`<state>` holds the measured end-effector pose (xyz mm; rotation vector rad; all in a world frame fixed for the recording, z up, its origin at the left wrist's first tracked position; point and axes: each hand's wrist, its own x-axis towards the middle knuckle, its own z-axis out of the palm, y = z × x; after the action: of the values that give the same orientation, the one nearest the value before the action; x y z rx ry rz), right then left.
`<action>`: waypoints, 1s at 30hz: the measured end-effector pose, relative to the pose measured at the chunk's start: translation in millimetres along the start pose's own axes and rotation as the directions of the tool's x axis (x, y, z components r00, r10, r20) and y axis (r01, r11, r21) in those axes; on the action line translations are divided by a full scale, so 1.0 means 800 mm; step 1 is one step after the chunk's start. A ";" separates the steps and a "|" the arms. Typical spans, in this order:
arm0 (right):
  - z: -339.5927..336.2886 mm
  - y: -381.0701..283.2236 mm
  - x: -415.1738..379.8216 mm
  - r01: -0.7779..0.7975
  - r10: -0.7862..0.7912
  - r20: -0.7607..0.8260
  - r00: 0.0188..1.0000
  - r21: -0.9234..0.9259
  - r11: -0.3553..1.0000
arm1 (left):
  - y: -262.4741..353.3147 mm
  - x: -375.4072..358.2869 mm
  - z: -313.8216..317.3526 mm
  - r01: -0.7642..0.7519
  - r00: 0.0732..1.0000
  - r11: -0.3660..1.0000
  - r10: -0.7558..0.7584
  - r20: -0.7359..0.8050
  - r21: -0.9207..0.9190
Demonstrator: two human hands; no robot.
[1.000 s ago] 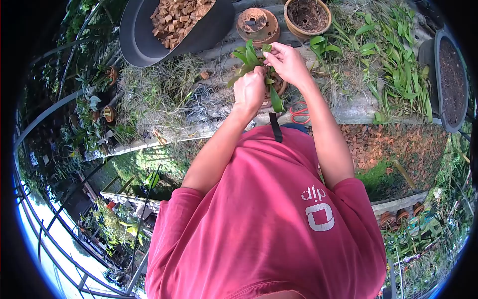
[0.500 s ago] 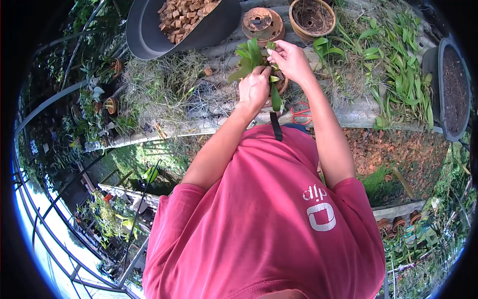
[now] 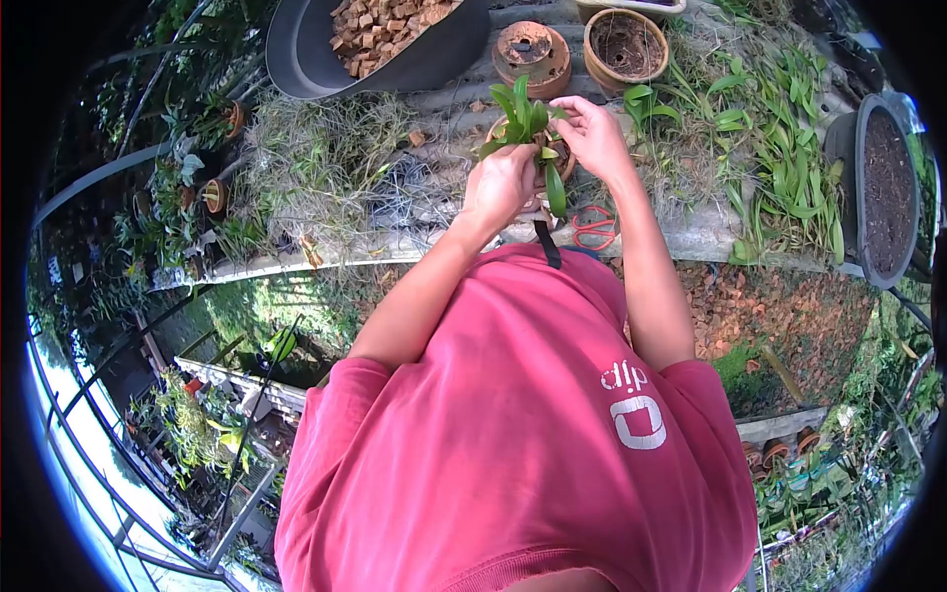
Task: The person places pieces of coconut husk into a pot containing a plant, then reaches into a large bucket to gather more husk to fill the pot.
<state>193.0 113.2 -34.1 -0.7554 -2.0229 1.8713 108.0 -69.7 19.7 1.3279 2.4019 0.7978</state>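
A green leafy plant (image 3: 523, 111) stands in a clay pot (image 3: 564, 163) at the near edge of the bench. My left hand (image 3: 500, 185) is closed at the plant's base, its fingertips partly hidden among the leaves. On the other side, my right hand (image 3: 593, 136) pinches one of the upper leaves between thumb and fingers. One long leaf hangs over the pot's near side, toward my shirt. Red-handled scissors (image 3: 593, 228) lie on the bench just below my right hand.
A big dark tub (image 3: 296, 61) of brick-coloured chunks (image 3: 380, 35) stands at the back left. Beyond the plant are a stacked clay pot (image 3: 533, 59) and another clay pot (image 3: 625, 46). Loose plants (image 3: 789, 148) cover the right side, beside a soil-filled tub (image 3: 888, 187).
The view has shifted slightly. My right hand has moved a little around the leaves, and the plant's leaves now stand more upright. My left hand stays at the base.
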 end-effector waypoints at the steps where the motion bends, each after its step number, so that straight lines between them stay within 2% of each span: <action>1: 0.000 0.000 -0.005 -0.012 0.012 -0.014 1.000 0.008 1.000 | 0.004 -0.008 -0.012 -0.019 0.997 0.998 0.015 -0.074 -0.057; 2: 0.002 0.000 -0.008 -0.052 0.052 -0.003 0.999 0.048 0.997 | 0.007 -0.014 -0.022 0.116 0.992 0.990 -0.119 -0.030 -0.086; 5: 0.011 0.002 -0.003 -0.048 0.064 -0.049 0.997 0.269 0.962 | 0.008 0.003 -0.044 -0.045 0.920 0.999 0.049 -0.389 0.018; 6: 0.013 0.003 0.002 -0.059 0.071 -0.040 0.997 0.251 0.966 | 0.005 0.010 -0.048 0.002 0.931 0.997 0.028 -0.363 0.083; 9: 0.025 0.010 0.007 0.021 0.000 -0.077 0.997 0.270 0.963 | 0.003 0.035 -0.052 -0.039 0.954 0.963 0.116 -0.277 0.266; 10: 0.027 0.013 0.006 0.039 -0.020 -0.139 0.990 0.133 0.990 | -0.008 0.041 -0.046 -0.043 0.988 0.976 0.073 -0.134 0.213; 11: 0.027 0.017 0.006 0.025 -0.009 -0.154 0.988 0.101 0.995 | -0.014 0.044 -0.034 0.000 0.999 0.979 0.010 -0.047 0.206; 13: 0.024 0.020 0.006 -0.003 0.011 -0.188 0.982 0.042 0.999 | -0.021 0.046 -0.026 -0.023 1.000 0.982 0.022 0.005 0.188; 14: 0.022 0.024 0.004 0.019 -0.026 -0.205 0.978 -0.037 0.999 | -0.028 0.041 -0.024 -0.039 0.999 0.984 0.038 0.011 0.172; 17: 0.016 0.014 -0.009 -0.111 0.096 -0.188 0.977 -0.073 0.991 | -0.030 0.014 -0.032 -0.122 0.992 0.986 0.119 0.037 0.115; 18: 0.015 0.018 -0.013 -0.114 0.089 -0.179 0.980 -0.137 0.984 | -0.032 0.005 -0.037 -0.162 0.986 0.982 0.159 0.041 0.098; 20: 0.016 0.024 -0.014 -0.079 0.066 -0.125 0.990 -0.101 0.992 | -0.033 -0.010 -0.042 -0.190 0.980 0.980 0.186 0.074 0.051; 22: 0.021 0.028 -0.014 -0.063 0.061 -0.106 0.992 -0.014 0.998 | -0.034 -0.019 -0.034 -0.180 0.983 0.983 0.181 0.041 -0.030; 25: 0.024 0.029 -0.011 -0.093 0.078 -0.143 0.987 -0.098 0.991 | -0.041 -0.025 -0.031 -0.168 0.984 0.976 0.174 0.037 -0.137; 27: 0.021 0.022 -0.008 -0.099 0.094 -0.097 0.991 -0.048 0.994 | -0.042 -0.028 -0.034 -0.161 0.983 0.971 0.173 0.054 -0.178; 30: 0.024 0.005 0.001 -0.089 0.089 -0.064 0.994 0.008 0.996 | -0.047 -0.016 -0.044 0.016 0.991 0.903 0.043 0.127 -0.429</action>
<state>182.8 98.0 -40.1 -0.9068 -1.9742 1.8741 71.4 -108.0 25.5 1.1751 1.9621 1.1244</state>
